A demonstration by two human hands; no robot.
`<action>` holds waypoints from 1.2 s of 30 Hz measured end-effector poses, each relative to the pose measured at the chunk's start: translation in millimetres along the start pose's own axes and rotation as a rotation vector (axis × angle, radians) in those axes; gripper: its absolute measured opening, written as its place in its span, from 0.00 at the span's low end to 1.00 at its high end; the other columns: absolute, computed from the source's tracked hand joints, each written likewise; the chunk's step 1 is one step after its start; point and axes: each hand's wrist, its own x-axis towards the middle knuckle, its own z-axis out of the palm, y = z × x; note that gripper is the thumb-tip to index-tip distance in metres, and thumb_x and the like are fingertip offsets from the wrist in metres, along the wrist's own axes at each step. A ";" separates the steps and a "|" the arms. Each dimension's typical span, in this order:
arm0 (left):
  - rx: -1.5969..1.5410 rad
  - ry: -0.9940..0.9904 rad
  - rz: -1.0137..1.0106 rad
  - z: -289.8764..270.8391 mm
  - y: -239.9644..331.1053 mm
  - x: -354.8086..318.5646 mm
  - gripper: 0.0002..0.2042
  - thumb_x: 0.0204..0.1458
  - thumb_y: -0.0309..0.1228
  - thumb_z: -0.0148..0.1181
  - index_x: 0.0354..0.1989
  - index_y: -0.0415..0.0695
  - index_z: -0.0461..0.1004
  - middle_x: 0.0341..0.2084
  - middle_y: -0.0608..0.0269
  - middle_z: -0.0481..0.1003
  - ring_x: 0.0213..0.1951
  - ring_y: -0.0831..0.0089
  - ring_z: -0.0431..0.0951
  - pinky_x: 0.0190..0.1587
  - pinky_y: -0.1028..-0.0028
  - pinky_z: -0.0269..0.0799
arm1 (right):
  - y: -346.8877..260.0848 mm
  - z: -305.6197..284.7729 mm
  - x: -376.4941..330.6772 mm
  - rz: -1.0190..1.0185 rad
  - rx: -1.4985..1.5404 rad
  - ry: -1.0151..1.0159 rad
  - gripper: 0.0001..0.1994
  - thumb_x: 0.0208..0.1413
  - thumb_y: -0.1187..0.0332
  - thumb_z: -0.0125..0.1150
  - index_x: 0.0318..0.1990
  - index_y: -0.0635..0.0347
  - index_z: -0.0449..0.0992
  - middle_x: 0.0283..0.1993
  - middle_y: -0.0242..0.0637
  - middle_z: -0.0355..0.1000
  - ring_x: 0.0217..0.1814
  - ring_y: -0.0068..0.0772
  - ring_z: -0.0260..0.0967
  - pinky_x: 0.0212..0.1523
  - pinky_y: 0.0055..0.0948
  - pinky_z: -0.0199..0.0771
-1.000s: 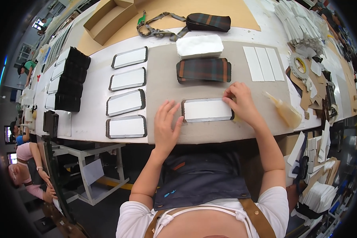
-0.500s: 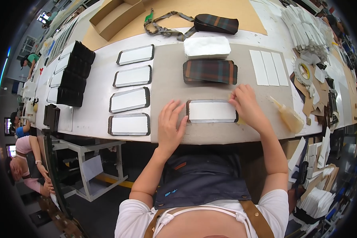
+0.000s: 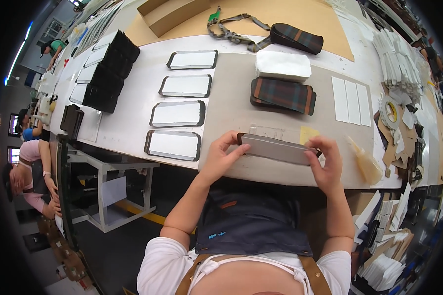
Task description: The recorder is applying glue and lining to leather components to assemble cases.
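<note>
Flat white panel [image 3: 279,148] now lifted off table [image 3: 133,118], left hand [image 3: 220,160] & right hand [image 3: 326,162] pinching its ends, plaid stack [image 3: 283,95] behind.

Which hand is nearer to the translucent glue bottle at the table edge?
Right. The right hand is just left of the translucent glue bottle; the left hand is much farther left.

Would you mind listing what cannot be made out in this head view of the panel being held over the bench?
- Underside of the grey panel: faces away from the camera, held by the left hand and right hand.
- Lower pieces of the plaid stack: covered by the top piece.
- Contents of the glue bottle: too small and bent by the fisheye rim.
- Bench's right end: cut off by the dark rim.
</note>
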 end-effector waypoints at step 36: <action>0.328 0.547 -0.240 -229.5 -66.0 112.3 0.16 0.63 0.30 0.63 0.57 0.37 0.76 0.32 0.63 0.81 0.31 0.79 0.79 0.29 0.78 0.72 | 52.5 -0.6 112.4 -0.138 -0.480 -0.254 0.07 0.60 0.73 0.64 0.32 0.67 0.78 0.43 0.37 0.76 0.47 0.43 0.71 0.49 0.39 0.74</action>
